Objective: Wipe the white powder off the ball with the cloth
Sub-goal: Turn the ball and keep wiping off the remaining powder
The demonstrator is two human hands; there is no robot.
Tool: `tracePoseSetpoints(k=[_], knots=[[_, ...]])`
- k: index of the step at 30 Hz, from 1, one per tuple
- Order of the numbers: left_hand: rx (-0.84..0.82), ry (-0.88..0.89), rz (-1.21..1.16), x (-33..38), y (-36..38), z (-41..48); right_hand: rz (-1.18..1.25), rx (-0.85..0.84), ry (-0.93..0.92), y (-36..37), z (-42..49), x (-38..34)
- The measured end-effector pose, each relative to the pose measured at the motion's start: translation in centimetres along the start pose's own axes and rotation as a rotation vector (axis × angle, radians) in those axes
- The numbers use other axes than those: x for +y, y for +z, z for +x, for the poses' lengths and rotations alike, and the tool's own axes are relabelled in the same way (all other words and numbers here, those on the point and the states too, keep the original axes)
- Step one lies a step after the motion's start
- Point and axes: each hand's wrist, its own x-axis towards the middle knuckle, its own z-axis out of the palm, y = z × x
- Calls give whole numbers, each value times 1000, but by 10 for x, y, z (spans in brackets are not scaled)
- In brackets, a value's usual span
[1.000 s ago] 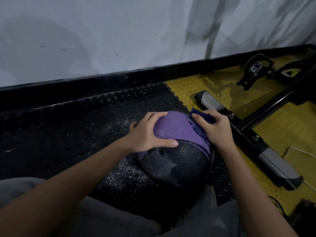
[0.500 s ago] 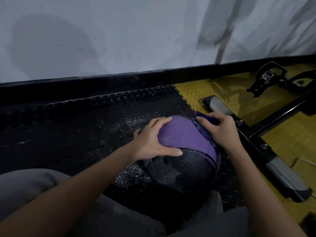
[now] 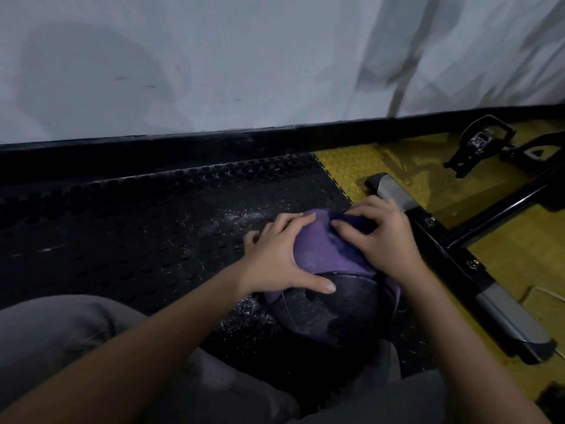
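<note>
The ball [image 3: 318, 249] is sitting on the black mat [image 3: 137, 240], with powder [image 3: 241, 217] lying scattered beside it. The left hand [image 3: 275, 255] is lying spread across its purple top. The right hand [image 3: 383, 237] is pressing the bunched cloth [image 3: 359, 224] against its far right side, fingers curling over it

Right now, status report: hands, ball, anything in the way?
Left hand flat on ball, steadying it. Right hand grips cloth against ball's purple top. Powder shows on ball's black half and floor mat. Metal bar close beside right hand.
</note>
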Motion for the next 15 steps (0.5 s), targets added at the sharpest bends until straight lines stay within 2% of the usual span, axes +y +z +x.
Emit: tracePoseSetpoints(k=[2, 4, 7, 11, 13, 15], knots=[[28, 3, 15, 5, 7, 0, 67, 25, 149, -7, 9, 13], [63, -8, 2, 8, 16, 2, 29, 47, 199, -5, 9, 15], [163, -7, 1, 9, 25, 3, -102, 79, 58, 2, -7, -5], [176, 13, 43, 7, 26, 1, -162, -39, -142, 3, -22, -19], [147, 13, 50, 9, 24, 1, -146, -16, -59, -1, -14, -8], [120, 14, 29, 12, 23, 1, -125, 53, 120, -6, -3, 8]])
